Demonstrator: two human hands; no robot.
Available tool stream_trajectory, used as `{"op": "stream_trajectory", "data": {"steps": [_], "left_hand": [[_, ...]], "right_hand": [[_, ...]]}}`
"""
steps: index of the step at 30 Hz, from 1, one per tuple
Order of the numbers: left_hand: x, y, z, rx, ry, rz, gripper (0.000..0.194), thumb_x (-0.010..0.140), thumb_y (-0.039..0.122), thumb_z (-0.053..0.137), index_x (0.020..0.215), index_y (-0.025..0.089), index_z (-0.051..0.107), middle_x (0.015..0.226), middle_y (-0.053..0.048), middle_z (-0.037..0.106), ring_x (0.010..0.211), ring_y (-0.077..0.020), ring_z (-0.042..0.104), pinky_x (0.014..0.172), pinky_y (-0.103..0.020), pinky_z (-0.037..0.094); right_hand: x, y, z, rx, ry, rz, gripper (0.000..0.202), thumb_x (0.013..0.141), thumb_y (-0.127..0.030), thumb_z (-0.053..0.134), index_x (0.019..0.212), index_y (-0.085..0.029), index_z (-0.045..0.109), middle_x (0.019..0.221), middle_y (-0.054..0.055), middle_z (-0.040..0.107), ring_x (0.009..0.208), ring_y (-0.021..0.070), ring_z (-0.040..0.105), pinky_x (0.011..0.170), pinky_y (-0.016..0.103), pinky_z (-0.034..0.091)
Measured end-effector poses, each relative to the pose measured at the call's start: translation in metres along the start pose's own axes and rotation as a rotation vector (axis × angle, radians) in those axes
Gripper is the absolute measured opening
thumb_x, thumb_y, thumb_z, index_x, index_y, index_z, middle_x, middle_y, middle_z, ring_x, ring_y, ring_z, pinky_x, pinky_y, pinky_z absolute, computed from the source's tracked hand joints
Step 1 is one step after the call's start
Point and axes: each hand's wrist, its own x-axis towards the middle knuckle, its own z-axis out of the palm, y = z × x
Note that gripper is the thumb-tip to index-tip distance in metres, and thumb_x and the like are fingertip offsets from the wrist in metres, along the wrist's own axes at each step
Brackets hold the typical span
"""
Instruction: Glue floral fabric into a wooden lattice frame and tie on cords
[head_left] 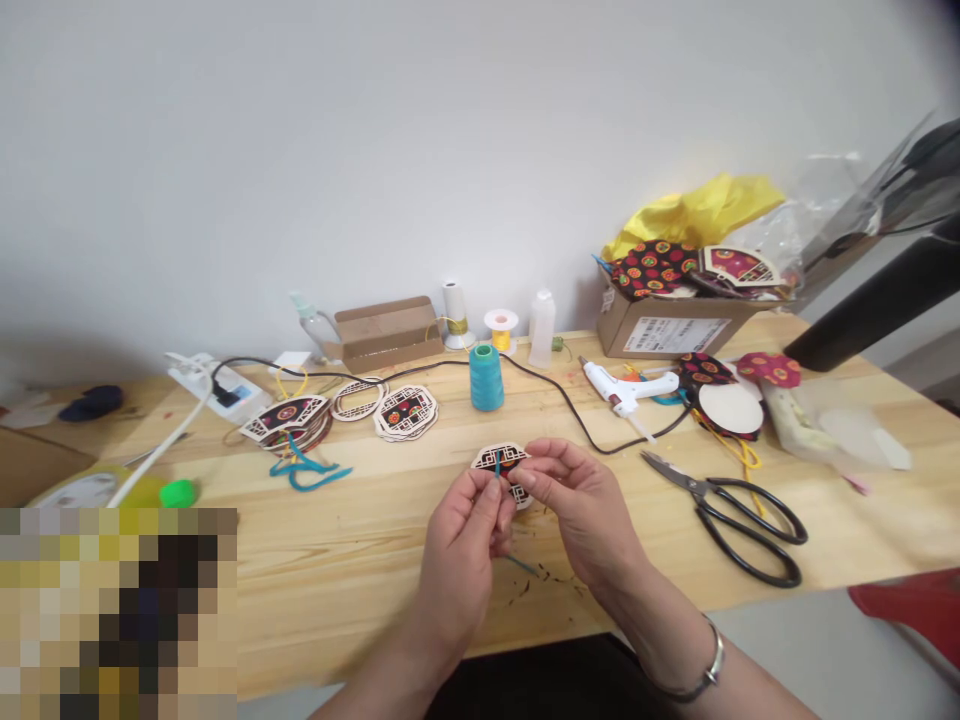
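Observation:
Between my hands is a small lattice-cut wooden piece [504,457] with dark patterned fabric. My left hand [472,515] pinches its lower left side, the thumb by a teal cord [497,463] that lies over the front. My right hand [574,500] grips its right edge between thumb and fingers. A teal cord end trails on the table below my hands. Beyond them stands a teal thread spool [487,380]. Black-handled scissors [701,490] lie open to the right, and a white glue gun [626,385] rests behind them.
On the wooden table [315,590], stacked lattice pieces [406,412] and a fan-shaped stack [289,418] lie left. A cardboard box [660,325] with fabric pieces stands back right. A black cable [562,398] crosses the table. Small bottles and spools line the wall.

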Motion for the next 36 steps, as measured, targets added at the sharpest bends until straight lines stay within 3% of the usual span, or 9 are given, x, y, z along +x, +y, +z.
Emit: {"op": "stream_trajectory", "data": {"steps": [10,13,17,19,24,36], "left_hand": [[0.001,0.000,-0.006,0.049,0.020,-0.017,0.018,0.084,0.031,0.061,0.076,0.015,0.057,0.056,0.006,0.047,0.046,-0.0045,0.029,0.044,-0.018,0.022],[0.004,0.004,-0.008,0.076,0.072,0.025,0.016,0.083,0.030,0.062,0.079,0.014,0.061,0.054,0.006,0.045,0.046,-0.0046,0.029,0.044,-0.018,0.022],[0.002,0.010,-0.005,0.027,0.072,-0.010,0.017,0.081,0.030,0.064,0.076,0.014,0.061,0.049,0.009,0.036,0.045,-0.0045,0.026,0.045,-0.018,0.021],[-0.001,0.011,-0.003,0.003,0.033,-0.048,0.019,0.080,0.030,0.065,0.073,0.014,0.059,0.049,0.008,0.038,0.044,-0.0039,0.025,0.044,-0.018,0.020],[-0.006,0.009,0.000,0.047,-0.022,-0.070,0.020,0.082,0.030,0.062,0.071,0.013,0.058,0.057,0.003,0.052,0.044,-0.0035,0.030,0.043,-0.018,0.020],[-0.003,0.006,-0.003,0.134,-0.030,-0.084,0.024,0.078,0.033,0.065,0.067,0.015,0.055,0.056,0.003,0.052,0.044,-0.0045,0.033,0.042,-0.018,0.022]], "right_hand": [[0.003,-0.003,-0.005,-0.071,0.057,-0.049,0.027,0.059,-0.019,0.081,0.081,-0.018,0.066,0.068,-0.002,0.070,0.063,0.0117,0.065,0.065,0.025,0.052],[-0.003,-0.006,-0.007,-0.178,-0.040,-0.094,0.021,0.064,-0.020,0.079,0.080,-0.020,0.067,0.069,-0.001,0.070,0.066,0.0139,0.065,0.068,0.028,0.052],[-0.010,-0.009,-0.005,-0.383,-0.206,-0.268,0.014,0.067,-0.016,0.077,0.078,-0.023,0.071,0.071,0.000,0.068,0.080,0.0171,0.063,0.080,0.034,0.048],[-0.010,-0.007,-0.004,-0.383,-0.173,-0.294,0.014,0.066,-0.016,0.077,0.077,-0.023,0.071,0.072,0.000,0.066,0.077,0.0167,0.062,0.078,0.033,0.049],[-0.004,-0.002,-0.002,-0.284,-0.055,-0.200,0.015,0.063,-0.018,0.078,0.075,-0.021,0.068,0.078,0.000,0.065,0.068,0.0147,0.063,0.064,0.029,0.051],[0.000,0.001,-0.007,-0.353,0.004,-0.226,0.018,0.064,-0.021,0.077,0.079,-0.019,0.067,0.076,0.003,0.069,0.069,0.0167,0.065,0.064,0.030,0.052]]}}
